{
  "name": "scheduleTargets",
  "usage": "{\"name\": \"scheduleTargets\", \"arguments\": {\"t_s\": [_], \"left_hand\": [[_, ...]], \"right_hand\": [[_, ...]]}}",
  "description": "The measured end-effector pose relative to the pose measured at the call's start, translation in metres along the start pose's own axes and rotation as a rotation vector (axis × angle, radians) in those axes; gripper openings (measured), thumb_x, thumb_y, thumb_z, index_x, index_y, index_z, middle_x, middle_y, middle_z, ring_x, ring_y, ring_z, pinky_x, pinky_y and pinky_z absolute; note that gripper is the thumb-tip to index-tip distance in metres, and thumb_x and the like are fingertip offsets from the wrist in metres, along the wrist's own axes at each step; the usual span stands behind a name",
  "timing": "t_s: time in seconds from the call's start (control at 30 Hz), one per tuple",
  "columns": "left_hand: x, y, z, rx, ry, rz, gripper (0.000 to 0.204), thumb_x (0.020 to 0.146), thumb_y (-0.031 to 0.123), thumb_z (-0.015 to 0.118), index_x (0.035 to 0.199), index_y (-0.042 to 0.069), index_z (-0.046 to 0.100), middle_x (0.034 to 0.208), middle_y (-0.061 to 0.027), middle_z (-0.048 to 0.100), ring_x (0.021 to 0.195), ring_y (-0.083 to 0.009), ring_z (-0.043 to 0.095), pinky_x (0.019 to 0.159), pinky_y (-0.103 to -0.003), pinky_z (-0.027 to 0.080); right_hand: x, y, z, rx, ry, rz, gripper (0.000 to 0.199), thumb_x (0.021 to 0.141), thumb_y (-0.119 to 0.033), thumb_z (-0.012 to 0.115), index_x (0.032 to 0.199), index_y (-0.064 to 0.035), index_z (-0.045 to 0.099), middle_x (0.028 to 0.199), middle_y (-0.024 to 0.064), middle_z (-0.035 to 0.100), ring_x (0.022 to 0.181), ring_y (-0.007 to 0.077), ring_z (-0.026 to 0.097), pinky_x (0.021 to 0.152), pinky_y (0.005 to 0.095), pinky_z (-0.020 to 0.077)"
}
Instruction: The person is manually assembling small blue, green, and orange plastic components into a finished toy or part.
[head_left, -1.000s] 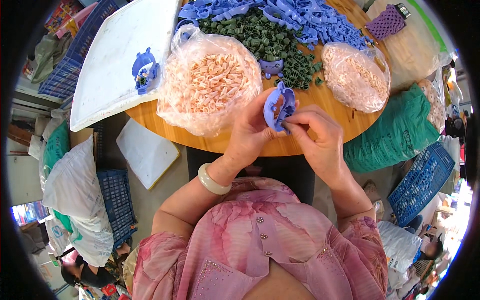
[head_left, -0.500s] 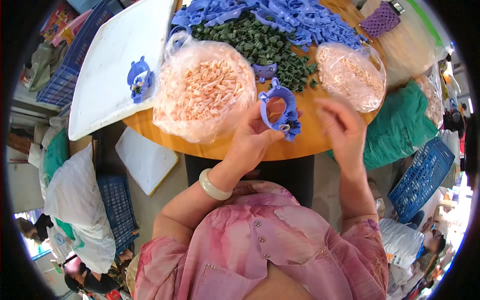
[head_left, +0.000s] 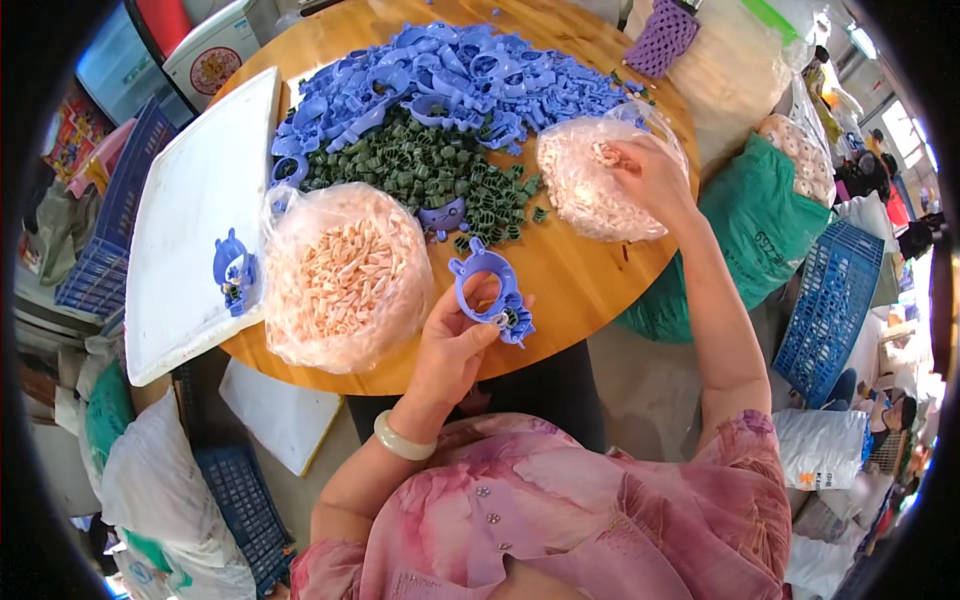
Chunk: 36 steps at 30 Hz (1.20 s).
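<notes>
My left hand (head_left: 452, 352) holds a blue plastic ring-shaped part with small animal ears (head_left: 487, 258) upright above the table's near edge. Small dark and pale bits sit at that part's lower right. My right hand (head_left: 655, 182) reaches into a clear plastic bag of small beige pieces (head_left: 575, 200) at the table's right. Its fingers are bent together among the pieces, and whatever lies between the fingertips is hidden. A bigger bag of pale orange pieces (head_left: 345, 270) stands left of my left hand. Beyond it, a blue piece with an animal face (head_left: 443, 215) lies beside a heap of dark green pieces (head_left: 400, 160).
A large pile of blue plastic parts (head_left: 430, 75) covers the far side of the round wooden table (head_left: 570, 290). On the left, a white tray (head_left: 195, 180) bears one blue animal-eared part (head_left: 230, 258). Green sacks (head_left: 760, 220) and a blue crate (head_left: 835, 300) stand on the right.
My right hand has moved from beside the blue part out to the bag of beige pieces. The left hand still holds the blue part. The view has shifted, showing more of the table's far side.
</notes>
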<state>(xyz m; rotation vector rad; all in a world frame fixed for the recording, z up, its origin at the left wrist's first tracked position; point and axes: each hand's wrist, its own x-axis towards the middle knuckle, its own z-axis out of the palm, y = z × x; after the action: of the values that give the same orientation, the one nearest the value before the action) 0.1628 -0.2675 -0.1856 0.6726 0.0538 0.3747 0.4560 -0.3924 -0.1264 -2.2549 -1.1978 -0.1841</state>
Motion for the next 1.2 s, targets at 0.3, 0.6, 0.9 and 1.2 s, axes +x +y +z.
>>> {"name": "scheduleTargets", "arguments": {"t_s": [0.3, 0.6, 0.9, 1.2], "left_hand": [[-0.001, 0.000, -0.002, 0.024, -0.010, -0.013, 0.052, 0.079, -0.003, 0.059, 0.128, 0.003, 0.040, 0.114, -0.0083, 0.053, 0.110, -0.0365, 0.052, 0.090, -0.045, 0.046], [0.000, 0.000, -0.004, 0.012, -0.040, -0.005, 0.050, 0.080, 0.000, 0.060, 0.127, 0.003, 0.041, 0.115, -0.0081, 0.053, 0.110, -0.0363, 0.052, 0.088, -0.045, 0.047], [-0.003, 0.001, -0.005, -0.047, -0.031, -0.020, 0.050, 0.081, 0.000, 0.058, 0.128, 0.004, 0.041, 0.116, -0.0069, 0.053, 0.110, -0.0359, 0.052, 0.092, -0.043, 0.044], [-0.006, 0.004, -0.004, -0.072, 0.005, -0.031, 0.049, 0.081, -0.001, 0.057, 0.127, 0.004, 0.041, 0.115, -0.0059, 0.054, 0.111, -0.0351, 0.052, 0.093, -0.042, 0.044]], "right_hand": [[0.002, 0.002, 0.002, 0.042, 0.017, 0.083, 0.017, 0.077, -0.009, 0.063, 0.092, -0.0014, 0.065, 0.090, 0.0069, 0.063, 0.079, 0.0169, 0.060, 0.069, 0.0264, 0.0469], [-0.002, 0.026, -0.002, 0.478, 0.033, 0.277, 0.020, 0.078, -0.007, 0.065, 0.095, 0.0025, 0.064, 0.083, 0.0025, 0.063, 0.074, 0.0069, 0.056, 0.065, 0.0198, 0.0455], [-0.013, 0.012, -0.007, 0.631, 0.064, 0.345, 0.024, 0.085, -0.013, 0.059, 0.104, 0.0010, 0.062, 0.081, -0.0009, 0.060, 0.068, 0.0051, 0.053, 0.063, 0.0190, 0.0439], [-0.026, -0.027, -0.016, 0.931, -0.014, 0.405, 0.025, 0.089, -0.011, 0.054, 0.112, -0.0017, 0.058, 0.086, 0.0017, 0.060, 0.070, 0.0081, 0.057, 0.066, 0.0226, 0.0494]]}}
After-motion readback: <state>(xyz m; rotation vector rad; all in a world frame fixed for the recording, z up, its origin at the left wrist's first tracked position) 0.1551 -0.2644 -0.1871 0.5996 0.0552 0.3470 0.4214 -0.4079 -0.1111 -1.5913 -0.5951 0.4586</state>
